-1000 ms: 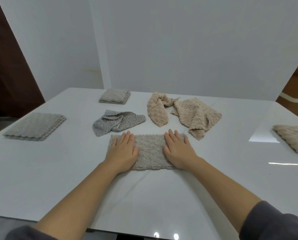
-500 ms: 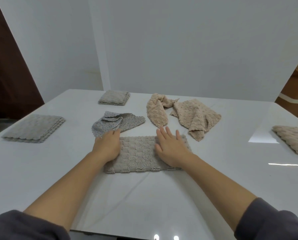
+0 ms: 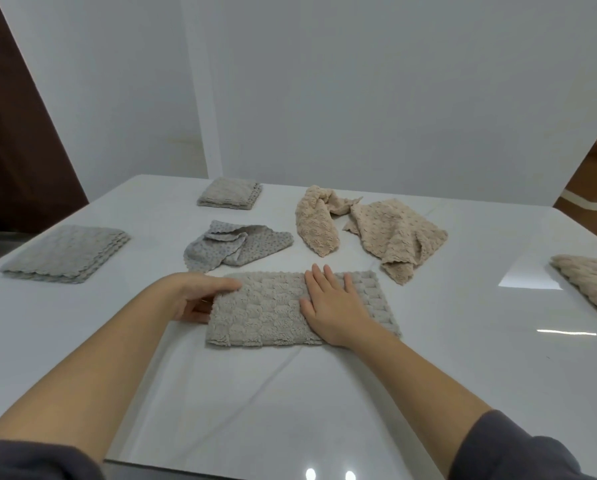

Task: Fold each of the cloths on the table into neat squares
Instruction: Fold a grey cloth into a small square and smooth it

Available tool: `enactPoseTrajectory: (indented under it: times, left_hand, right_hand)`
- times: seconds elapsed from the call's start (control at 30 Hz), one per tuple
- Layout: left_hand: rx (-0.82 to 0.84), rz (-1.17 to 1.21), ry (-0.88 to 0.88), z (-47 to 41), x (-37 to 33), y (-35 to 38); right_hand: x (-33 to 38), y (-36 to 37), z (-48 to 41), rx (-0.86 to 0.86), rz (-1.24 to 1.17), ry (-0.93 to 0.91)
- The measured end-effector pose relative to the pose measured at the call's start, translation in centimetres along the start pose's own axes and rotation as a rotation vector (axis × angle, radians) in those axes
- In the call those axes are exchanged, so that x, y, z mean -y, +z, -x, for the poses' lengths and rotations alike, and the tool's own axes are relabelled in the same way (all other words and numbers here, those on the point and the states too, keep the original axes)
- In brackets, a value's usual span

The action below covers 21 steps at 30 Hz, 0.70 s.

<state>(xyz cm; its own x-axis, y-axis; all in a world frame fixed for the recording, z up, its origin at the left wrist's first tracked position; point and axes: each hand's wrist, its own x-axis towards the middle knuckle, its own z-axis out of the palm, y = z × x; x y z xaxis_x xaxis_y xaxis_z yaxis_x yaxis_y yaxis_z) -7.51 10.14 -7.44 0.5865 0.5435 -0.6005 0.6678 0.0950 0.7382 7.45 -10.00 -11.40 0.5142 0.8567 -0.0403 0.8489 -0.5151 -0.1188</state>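
A grey fluffy cloth [image 3: 272,311], folded into a long rectangle, lies on the white table [image 3: 324,393] in front of me. My left hand [image 3: 194,296] pinches its left end, thumb on top and fingers underneath. My right hand [image 3: 331,303] lies flat on the cloth's right half, fingers straight. Behind it sit a crumpled grey dotted cloth [image 3: 234,249] and two crumpled beige cloths [image 3: 316,226] [image 3: 394,237].
Folded grey cloths rest at the far left [image 3: 65,254] and at the back [image 3: 229,192]. A folded beige cloth [image 3: 588,282] lies at the right edge. A brown cardboard box [image 3: 594,192] stands beyond the table's right corner.
My left hand slid from the cloth's top to its left end and took hold of the edge. My right hand shifted slightly left, staying flat on the cloth.
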Motion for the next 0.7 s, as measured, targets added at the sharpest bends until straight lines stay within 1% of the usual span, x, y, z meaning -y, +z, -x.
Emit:
enactPoseTrajectory:
  times: [0.17, 0.27, 0.37, 0.47, 0.5, 0.53, 0.6, 0.63, 0.67, 0.7]
  left_hand:
    - [-0.13, 0.051, 0.092, 0.7, 1.0, -2.1]
    - [-0.19, 0.043, 0.097, 1.2, 1.7, -3.8]
    - [-0.227, 0.04, 0.084, 1.6, 2.5, -4.1]
    - [-0.211, 0.099, 0.149, 2.5, 1.7, -3.4]
    - [-0.188, 0.135, 0.185, 3.0, 1.0, -3.2]
    - [-0.158, 0.172, 0.226, 3.5, 0.3, -3.0]
    - [-0.1, 0.208, 0.318, 4.8, -1.7, -2.2]
    - [-0.081, 0.208, 0.361, 5.4, -2.7, -1.5]
    - [-0.058, 0.207, 0.397, 6.0, -3.7, -0.4]
    - [-0.011, 0.213, 0.421, 6.6, -4.6, 0.9]
  right_hand:
    - [2.0, 0.0, -0.1, 0.024, -0.043, 0.002]
    - [4.3, 0.6, -0.7, 0.008, -0.058, -0.01]
    - [5.4, 0.8, -1.1, 0.005, -0.05, -0.004]
    - [5.0, 0.2, -1.1, 0.05, -0.097, -0.017]
    - [4.7, -0.3, -1.1, 0.057, -0.172, -0.031]
    - [4.5, -1.2, -0.8, 0.038, -0.308, -0.041]
    - [4.4, -2.6, -0.4, -0.067, -0.715, -0.002]
    - [4.4, -3.3, -0.4, -0.118, -0.952, 0.071]
    - [4.3, -4.0, -0.5, -0.122, -1.201, 0.172]
    - [4.0, -4.4, -0.7, -0.065, -1.458, 0.262]
